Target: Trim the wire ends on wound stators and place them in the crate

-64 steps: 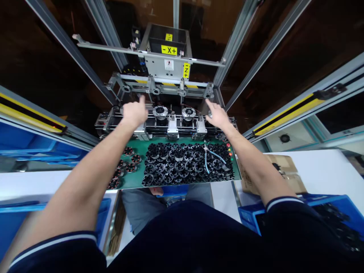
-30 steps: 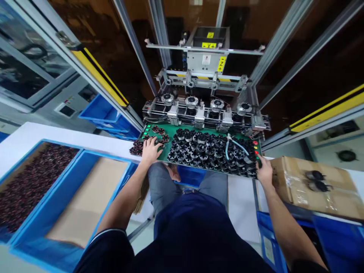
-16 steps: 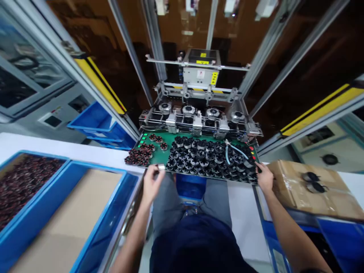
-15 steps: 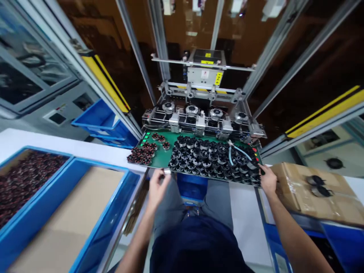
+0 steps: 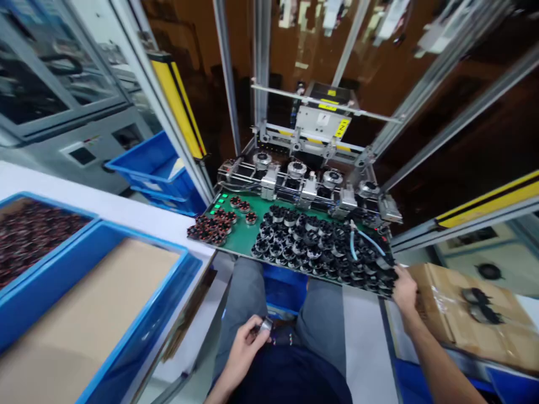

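My left hand (image 5: 248, 342) is above my lap, its fingers closed on a small silvery round part (image 5: 265, 324). At the right end of the green work surface (image 5: 241, 234), my right hand (image 5: 405, 289) touches the edge of the dense rows of black round parts (image 5: 311, 241); whatever lies between its fingers is hidden. Pliers with light blue handles (image 5: 353, 241) rest on top of the black parts. Reddish-black wound parts (image 5: 213, 229) are heaped at the left end of the green surface.
Behind the green surface stands a metal fixture (image 5: 307, 191) with several round heads. Blue bins (image 5: 185, 264) are at the left, one holding many reddish parts. At the right, a cardboard box (image 5: 446, 297) carries black round parts. Yellow-marked posts (image 5: 179, 106) flank the fixture.
My left hand has moved from the front edge of the green surface down over my lap, with the silvery part. My right hand stays at the right end. The view has shifted and tilted.
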`<state>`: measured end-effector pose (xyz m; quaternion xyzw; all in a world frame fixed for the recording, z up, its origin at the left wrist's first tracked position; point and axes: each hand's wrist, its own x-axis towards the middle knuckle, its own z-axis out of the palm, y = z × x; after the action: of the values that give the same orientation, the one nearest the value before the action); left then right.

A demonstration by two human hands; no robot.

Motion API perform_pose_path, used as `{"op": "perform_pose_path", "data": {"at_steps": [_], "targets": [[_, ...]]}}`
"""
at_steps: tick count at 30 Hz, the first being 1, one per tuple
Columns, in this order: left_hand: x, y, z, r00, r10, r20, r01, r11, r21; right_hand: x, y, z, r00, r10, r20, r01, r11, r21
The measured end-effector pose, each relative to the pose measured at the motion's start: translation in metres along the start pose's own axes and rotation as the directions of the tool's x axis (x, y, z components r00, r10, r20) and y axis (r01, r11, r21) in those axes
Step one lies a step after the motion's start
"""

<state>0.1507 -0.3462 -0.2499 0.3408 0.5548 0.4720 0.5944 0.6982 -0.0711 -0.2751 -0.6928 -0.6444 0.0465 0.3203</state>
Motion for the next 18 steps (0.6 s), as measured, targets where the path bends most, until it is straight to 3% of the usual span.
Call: {"op": "perform_pose_path", "data": {"at_steps": [3,7,11,15,18], "targets": [[0.022,0.013,0.002,0.994,0.107,-0.014,-0.106,0.993,0.043,-0.002,-0.003,0.001,0.997,0.071,0.008,-0.071,0.997,-0.011],[0.051,0.030,0.022,0.962,0.274,-0.012,-0.273,0.961,0.047,-0.002,-0.013,0.001,0.989,0.142,0.043,-0.141,0.989,-0.031],[0.061,0.049,0.043,0.943,0.322,0.083,-0.326,0.945,0.034,0.013,-0.037,-0.028,0.983,0.160,0.094,-0.154,0.986,-0.061],[0.058,0.061,0.052,0.935,0.341,0.098,-0.346,0.937,0.040,0.040,-0.095,-0.078,0.995,0.081,0.055,-0.077,0.995,-0.064],[0.056,0.067,0.055,0.947,0.303,0.108,-0.312,0.946,0.089,0.059,-0.157,-0.091,0.992,-0.082,0.094,0.084,0.996,-0.013]]}}
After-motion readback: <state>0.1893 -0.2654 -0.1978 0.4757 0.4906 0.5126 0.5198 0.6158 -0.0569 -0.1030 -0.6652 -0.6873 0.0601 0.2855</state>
